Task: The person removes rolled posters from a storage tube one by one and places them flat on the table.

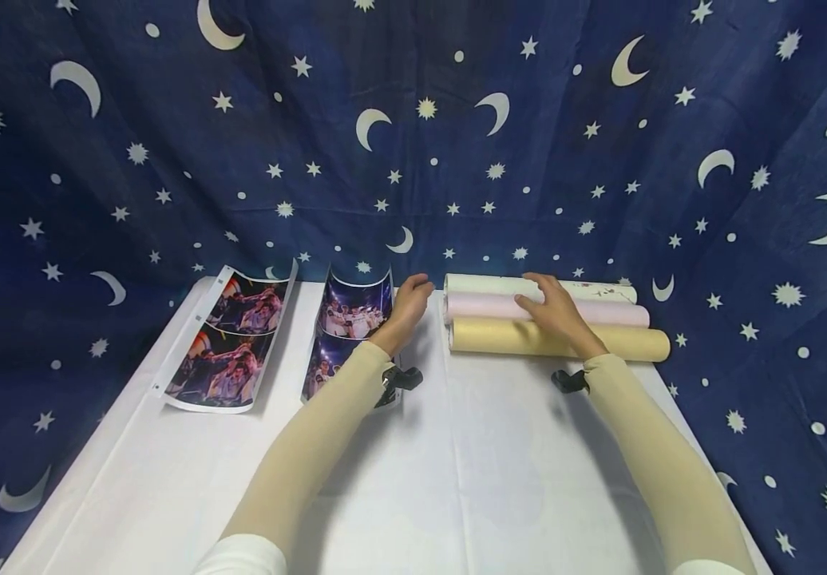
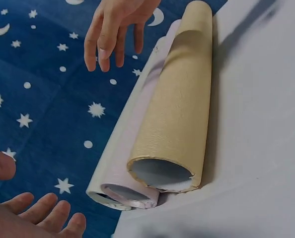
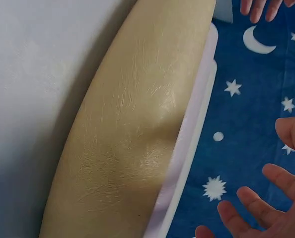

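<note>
I grip nothing: beside my left hand (image 1: 406, 313) and near my right hand (image 1: 555, 313), the gold roll (image 1: 521, 339), pink roll (image 1: 485, 306) and white roll (image 1: 485, 285) nestle together, probably to stop rolling.

Three rolls lie side by side on the white table (image 1: 500, 479): a gold roll (image 1: 488, 337) nearest the person, a pink roll (image 1: 481, 306) behind it, a white roll (image 1: 481, 284) at the back. The right hand (image 1: 555, 313) is over them, fingers spread; the left hand (image 1: 408, 310) is just beside their left ends, partly overlapping a curled print (image 1: 349, 307). Farther left lies another print (image 1: 227, 371). Behind hangs a blue curtain (image 1: 428, 164) with moons and stars
</note>
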### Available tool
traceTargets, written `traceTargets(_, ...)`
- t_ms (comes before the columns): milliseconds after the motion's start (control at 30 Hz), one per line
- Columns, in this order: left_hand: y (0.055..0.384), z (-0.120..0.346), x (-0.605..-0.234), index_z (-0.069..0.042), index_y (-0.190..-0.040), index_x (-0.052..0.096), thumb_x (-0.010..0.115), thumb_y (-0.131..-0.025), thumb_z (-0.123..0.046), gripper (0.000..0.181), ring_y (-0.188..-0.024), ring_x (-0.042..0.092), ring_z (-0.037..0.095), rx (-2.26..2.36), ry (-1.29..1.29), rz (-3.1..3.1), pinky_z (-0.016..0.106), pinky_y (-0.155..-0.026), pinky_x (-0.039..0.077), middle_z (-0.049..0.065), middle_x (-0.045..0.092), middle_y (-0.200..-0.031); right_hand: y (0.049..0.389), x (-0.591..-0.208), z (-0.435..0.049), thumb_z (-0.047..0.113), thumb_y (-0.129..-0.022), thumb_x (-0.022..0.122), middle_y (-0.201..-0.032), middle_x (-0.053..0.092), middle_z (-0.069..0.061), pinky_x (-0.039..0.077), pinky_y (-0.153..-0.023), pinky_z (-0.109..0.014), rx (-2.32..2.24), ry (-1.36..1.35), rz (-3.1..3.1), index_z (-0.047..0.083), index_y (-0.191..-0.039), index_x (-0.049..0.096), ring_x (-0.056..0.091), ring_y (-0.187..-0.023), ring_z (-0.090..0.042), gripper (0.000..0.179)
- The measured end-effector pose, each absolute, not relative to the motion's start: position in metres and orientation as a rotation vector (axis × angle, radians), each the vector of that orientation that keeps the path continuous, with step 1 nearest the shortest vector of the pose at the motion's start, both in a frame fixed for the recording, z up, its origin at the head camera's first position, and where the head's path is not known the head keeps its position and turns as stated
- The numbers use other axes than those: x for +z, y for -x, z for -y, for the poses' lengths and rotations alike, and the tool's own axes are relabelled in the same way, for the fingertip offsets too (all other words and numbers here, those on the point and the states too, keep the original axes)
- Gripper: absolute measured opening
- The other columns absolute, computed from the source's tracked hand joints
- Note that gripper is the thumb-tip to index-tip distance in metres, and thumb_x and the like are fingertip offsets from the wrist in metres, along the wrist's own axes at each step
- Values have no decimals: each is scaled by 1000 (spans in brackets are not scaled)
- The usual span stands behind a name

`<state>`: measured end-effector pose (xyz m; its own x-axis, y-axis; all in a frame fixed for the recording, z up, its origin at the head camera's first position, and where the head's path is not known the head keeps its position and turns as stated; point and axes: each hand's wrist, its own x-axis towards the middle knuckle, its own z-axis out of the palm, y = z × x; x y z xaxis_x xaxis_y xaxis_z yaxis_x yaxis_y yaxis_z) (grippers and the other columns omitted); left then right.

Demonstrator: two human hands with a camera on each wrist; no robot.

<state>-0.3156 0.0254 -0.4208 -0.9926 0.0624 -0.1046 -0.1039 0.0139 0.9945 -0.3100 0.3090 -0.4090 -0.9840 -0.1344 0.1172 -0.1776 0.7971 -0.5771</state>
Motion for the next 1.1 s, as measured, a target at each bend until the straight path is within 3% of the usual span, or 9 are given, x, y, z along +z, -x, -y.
traceTargets(167, 326, -33, -429, -5, -147, 40, 47, -100, -22, 50, -138, 44, 31, 2095, 67, -2148, 43, -116, 35, 16, 48, -146, 323, -414, -311, 43, -98, 54, -157, 27, -21, 24, -116, -61, 942, -214, 2971, 14, -152, 34, 27, -144, -44, 64)
traceTargets(600, 352, -54, -447, -6, -151, 33, 45, -101, -21, 54, -144, 36, 32, 2062, 51, -2131, 44, -120, 29, 16, 40, -154, 356, -424, -313, 36, -99, 53, -156, 28, -27, 22, -117, -62, 743, -267, 3082, 4, -151, 33, 25, -143, -48, 64)
traceTargets(933, 361, -77, -457, -7, -153, 28, 47, -100, -23, 59, -145, 34, 32, 2025, 111, -2078, 45, -121, 26, 15, 36, -156, 362, -429, -318, 38, -100, 50, -160, 18, -28, 17, -116, -66, 645, -276, 3183, 4, -152, 29, 17, -145, -50, 65)
traceTargets(1100, 363, -79, -458, -10, -153, 29, 49, -99, -23, 60, -145, 34, 32, 2011, 123, -2071, 50, -121, 23, 14, 37, -156, 362, -432, -315, 39, -101, 48, -159, 23, -26, 19, -117, -65, 655, -302, 3196, 5, -153, 29, 21, -146, -47, 65)
